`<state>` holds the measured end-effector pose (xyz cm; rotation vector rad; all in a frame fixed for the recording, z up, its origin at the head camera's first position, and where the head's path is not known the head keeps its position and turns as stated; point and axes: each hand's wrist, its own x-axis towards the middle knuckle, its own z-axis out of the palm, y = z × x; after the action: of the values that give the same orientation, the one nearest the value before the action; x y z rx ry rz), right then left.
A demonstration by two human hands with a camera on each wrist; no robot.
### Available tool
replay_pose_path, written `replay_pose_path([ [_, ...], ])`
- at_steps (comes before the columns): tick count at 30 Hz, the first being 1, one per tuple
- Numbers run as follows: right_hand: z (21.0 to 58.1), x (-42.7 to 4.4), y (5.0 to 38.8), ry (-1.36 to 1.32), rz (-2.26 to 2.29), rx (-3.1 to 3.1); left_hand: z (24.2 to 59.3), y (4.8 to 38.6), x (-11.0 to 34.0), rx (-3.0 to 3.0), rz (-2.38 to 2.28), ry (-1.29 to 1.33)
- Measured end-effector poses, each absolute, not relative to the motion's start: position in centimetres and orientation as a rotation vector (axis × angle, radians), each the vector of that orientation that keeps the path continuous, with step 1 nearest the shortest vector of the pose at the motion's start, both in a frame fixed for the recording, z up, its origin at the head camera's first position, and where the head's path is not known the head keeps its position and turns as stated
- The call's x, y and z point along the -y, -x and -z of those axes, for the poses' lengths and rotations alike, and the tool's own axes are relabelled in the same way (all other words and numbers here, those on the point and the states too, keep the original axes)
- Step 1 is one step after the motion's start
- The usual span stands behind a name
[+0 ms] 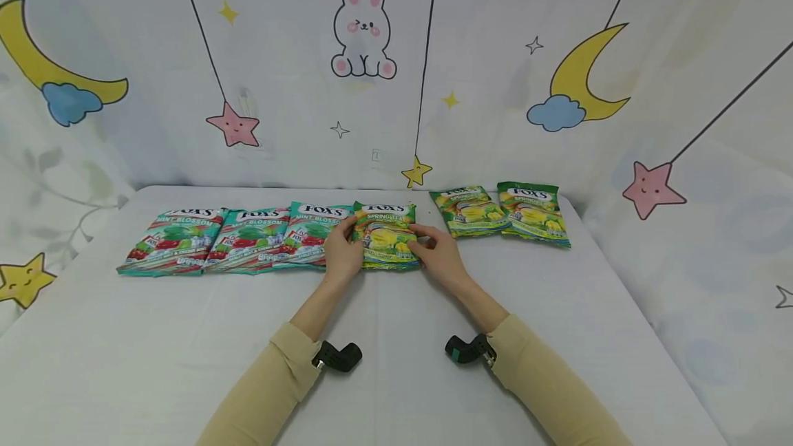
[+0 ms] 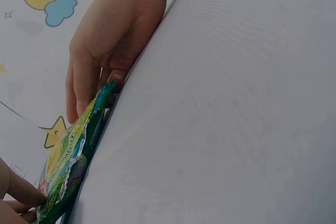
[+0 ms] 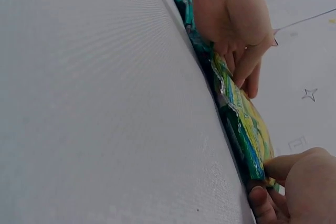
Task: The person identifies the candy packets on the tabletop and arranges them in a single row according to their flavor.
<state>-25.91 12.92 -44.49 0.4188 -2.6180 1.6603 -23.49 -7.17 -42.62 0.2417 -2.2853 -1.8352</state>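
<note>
A green bag of Fox's Spring Tea candy (image 1: 387, 236) lies on the white table in the head view, between both hands. My left hand (image 1: 343, 253) grips its left edge, with the thumb and fingers at that side. On the opposite edge, my right hand (image 1: 438, 258) pinches the bag near its lower right. The right wrist view shows the right thumb (image 3: 286, 166) on top of the bag's edge and fingers below. Left of the bag, close against the left hand, is a teal Mint Blossom candy bag (image 1: 310, 232), partly covered by that hand.
Two more teal candy bags (image 1: 248, 239) continue the row leftward, edges touching or overlapping. Two other green Spring Tea bags (image 1: 471, 210) lie at the back right, touching each other. Behind the white table (image 1: 396, 363) hangs a printed curtain (image 1: 297, 40).
</note>
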Motion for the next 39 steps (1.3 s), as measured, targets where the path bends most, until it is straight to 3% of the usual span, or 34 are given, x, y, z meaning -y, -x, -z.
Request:
replay_pose_path([
  [18,44.52,-13.06,25.81,-0.478,-1.683,2.57,42.68,23.48,7.13,2.301,1.821,-0.25],
  [39,44.99,-13.19,25.37,-0.344,-1.609,2.55,42.53,23.25,6.6,2.266,1.777,-0.25],
])
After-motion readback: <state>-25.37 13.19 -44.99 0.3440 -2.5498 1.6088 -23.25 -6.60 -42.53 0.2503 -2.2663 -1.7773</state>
